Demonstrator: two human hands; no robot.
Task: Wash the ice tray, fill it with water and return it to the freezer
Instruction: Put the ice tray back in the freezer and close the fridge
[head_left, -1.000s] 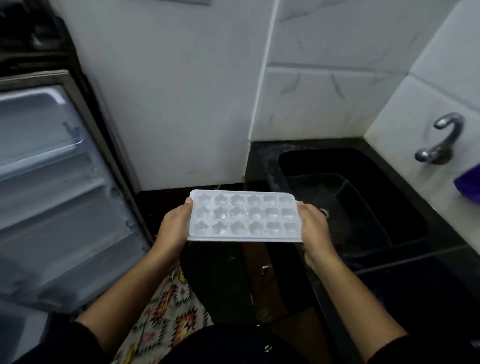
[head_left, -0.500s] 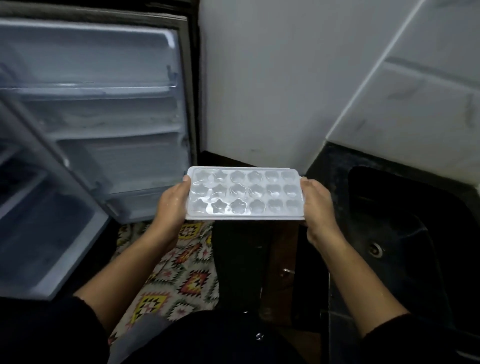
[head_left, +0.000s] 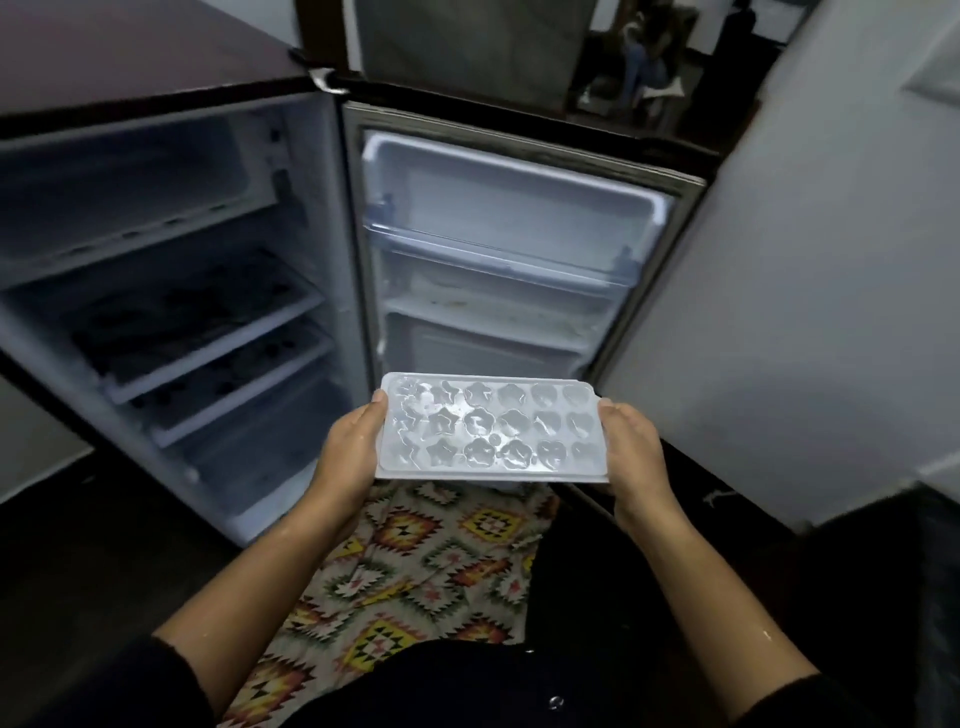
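White plastic ice tray (head_left: 491, 431), water-filled: I judged it stiff but spill-prone; left hand (head_left: 350, 452) and right hand (head_left: 631, 452) gripped its short ends.

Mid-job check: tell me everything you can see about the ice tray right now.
The ice tray is a white, slightly translucent plastic rectangle with rounded corners and a flat rim. Three rows of six moulded cells: stars, flowers, seemingly hearts. Glints in them suggest water. It is held roughly level, long side across the view: the left hand grips one short end, the right hand the other, thumbs on the rim. It hangs before the open fridge, touching nothing else.
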